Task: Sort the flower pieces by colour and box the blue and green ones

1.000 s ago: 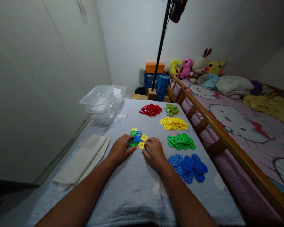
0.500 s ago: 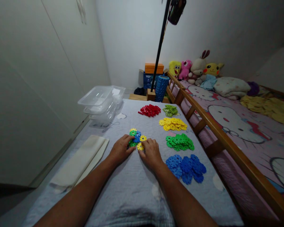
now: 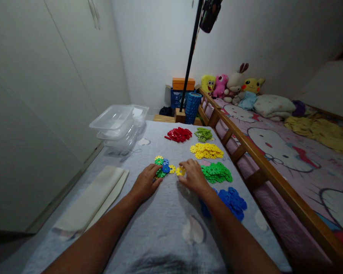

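My left hand [image 3: 147, 180] is closed on the left side of a small cluster of joined flower-shaped discs [image 3: 165, 168] in green, blue and yellow, low over the cloth. Between the thumb and fingers of my right hand [image 3: 193, 176] is a yellow flower-shaped disc [image 3: 180, 171], apart from the cluster. Another yellow disc [image 3: 172, 169] sits at the cluster's right edge. Right of my hands are heaps of yellow discs [image 3: 207, 150], green discs [image 3: 216, 172] and blue discs [image 3: 231, 201]. My right forearm partly covers the blue heap.
Red pieces [image 3: 178, 134] and light green pieces [image 3: 202, 134] lie at the table's far end. Clear plastic containers [image 3: 114, 118] are stacked at the back left, near a folded cream cloth [image 3: 94, 199]. A wooden bed rail [image 3: 246, 152] runs along the right side.
My right hand has moved right, away from the cluster, with a yellow disc between its fingers. My left hand stays on the cluster. The whole view has shifted slightly.
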Demonstrator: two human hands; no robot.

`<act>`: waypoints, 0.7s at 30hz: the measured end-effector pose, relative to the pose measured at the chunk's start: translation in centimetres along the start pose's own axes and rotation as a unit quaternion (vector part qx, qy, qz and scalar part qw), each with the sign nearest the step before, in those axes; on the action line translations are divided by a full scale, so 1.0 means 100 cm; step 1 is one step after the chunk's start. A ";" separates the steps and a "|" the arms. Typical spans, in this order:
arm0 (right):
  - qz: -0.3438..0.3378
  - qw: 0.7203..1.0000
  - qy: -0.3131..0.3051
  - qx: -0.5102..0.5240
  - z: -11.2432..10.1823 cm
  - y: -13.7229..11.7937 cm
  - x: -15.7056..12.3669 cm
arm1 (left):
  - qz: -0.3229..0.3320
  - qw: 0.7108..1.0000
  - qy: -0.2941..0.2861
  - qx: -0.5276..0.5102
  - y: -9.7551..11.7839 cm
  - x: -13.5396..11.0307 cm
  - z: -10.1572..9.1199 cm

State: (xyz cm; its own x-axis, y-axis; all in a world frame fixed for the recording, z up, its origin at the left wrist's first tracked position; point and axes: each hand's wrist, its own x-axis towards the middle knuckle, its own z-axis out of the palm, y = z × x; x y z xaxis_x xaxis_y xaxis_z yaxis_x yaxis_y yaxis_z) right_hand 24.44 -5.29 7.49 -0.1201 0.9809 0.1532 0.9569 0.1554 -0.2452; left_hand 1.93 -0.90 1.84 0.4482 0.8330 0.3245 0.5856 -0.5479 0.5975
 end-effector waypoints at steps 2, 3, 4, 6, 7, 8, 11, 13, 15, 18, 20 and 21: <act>0.015 0.998 0.014 -0.053 -0.015 0.026 0.011 | 0.000 1.000 -0.003 0.000 0.000 0.000 0.000; 0.023 0.996 0.018 -0.079 -0.021 0.040 0.017 | 0.000 1.000 -0.005 0.000 -0.001 0.000 0.000; 0.029 0.994 0.017 -0.099 -0.026 0.054 0.023 | 0.000 1.000 -0.007 -0.001 -0.001 0.000 0.000; 0.054 0.989 0.010 -0.134 -0.031 0.081 0.036 | -0.001 1.000 -0.011 -0.003 -0.001 -0.001 -0.001; 0.066 0.987 0.004 -0.146 -0.032 0.093 0.042 | -0.002 1.000 -0.011 -0.003 -0.001 -0.001 -0.001; 0.078 0.985 -0.001 -0.155 -0.032 0.103 0.048 | -0.002 1.000 -0.011 -0.004 -0.001 -0.001 -0.001; 0.096 0.981 -0.010 -0.169 -0.029 0.124 0.062 | -0.003 1.000 -0.011 -0.005 -0.001 -0.001 -0.001; 0.095 0.980 -0.013 -0.174 -0.025 0.131 0.068 | -0.003 1.000 -0.012 -0.003 -0.002 -0.002 0.000; 0.095 0.980 -0.018 -0.176 -0.022 0.133 0.072 | -0.004 1.000 -0.013 -0.001 -0.002 -0.002 -0.001; 0.098 0.978 -0.018 -0.184 -0.017 0.135 0.074 | -0.007 1.000 -0.015 0.001 -0.001 -0.003 -0.001; 0.099 0.977 -0.008 -0.190 -0.016 0.136 0.073 | -0.007 1.000 -0.015 0.002 0.000 -0.003 -0.002; 0.100 0.977 -0.003 -0.191 -0.016 0.137 0.073 | -0.006 1.000 -0.015 0.002 0.000 -0.003 -0.003</act>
State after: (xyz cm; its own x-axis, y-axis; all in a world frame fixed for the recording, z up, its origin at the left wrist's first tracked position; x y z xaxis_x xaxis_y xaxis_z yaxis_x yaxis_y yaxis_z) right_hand 37.09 3.78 6.80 0.0783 0.9880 0.1331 0.9902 -0.0926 0.1050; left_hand 1.65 -1.15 1.96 0.4616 0.8363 0.2958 0.5931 -0.5389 0.5982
